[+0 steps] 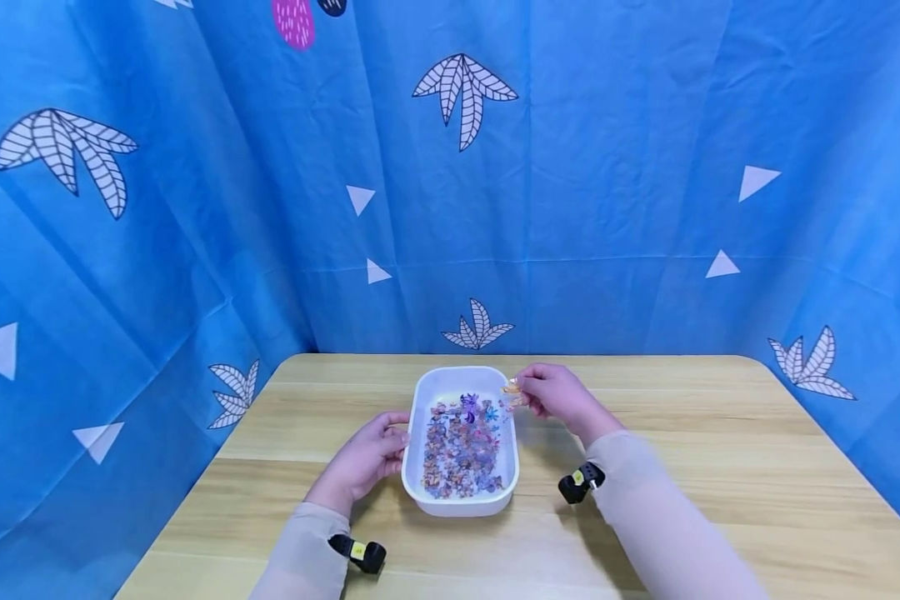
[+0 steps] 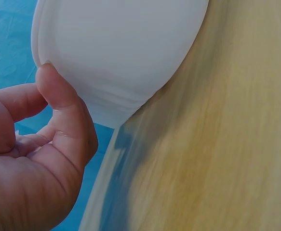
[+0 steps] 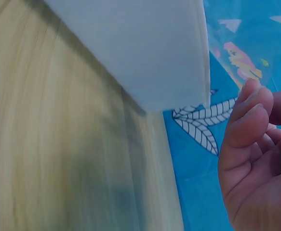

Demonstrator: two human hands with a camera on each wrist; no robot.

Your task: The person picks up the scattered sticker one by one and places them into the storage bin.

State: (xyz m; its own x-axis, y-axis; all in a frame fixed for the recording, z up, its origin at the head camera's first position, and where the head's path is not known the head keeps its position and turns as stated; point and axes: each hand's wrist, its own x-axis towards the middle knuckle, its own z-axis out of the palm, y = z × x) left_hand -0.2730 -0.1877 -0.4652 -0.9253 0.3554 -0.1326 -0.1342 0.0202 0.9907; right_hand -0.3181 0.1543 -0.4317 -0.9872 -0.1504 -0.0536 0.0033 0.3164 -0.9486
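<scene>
A white plastic tub [image 1: 461,507] stands on the table, with many small colourful printed pieces [image 1: 461,450] spread over its floor. My left hand [image 1: 371,454] grips the tub's left side, and in the left wrist view the thumb [image 2: 58,89] rests against the rim. At the far right corner, my right hand [image 1: 558,396] pinches a clear piece of film with an orange print [image 1: 512,389] above the rim. The right wrist view shows the same clear film [image 3: 244,62] rising from the fingertips, with pink and yellow printing. Part of its edge is hard to make out.
The wooden table [image 1: 690,467] extends on both sides of the tub. A blue patterned curtain [image 1: 607,167] hangs behind the table and along its sides. Each wrist carries a black strap with a camera [image 1: 367,554].
</scene>
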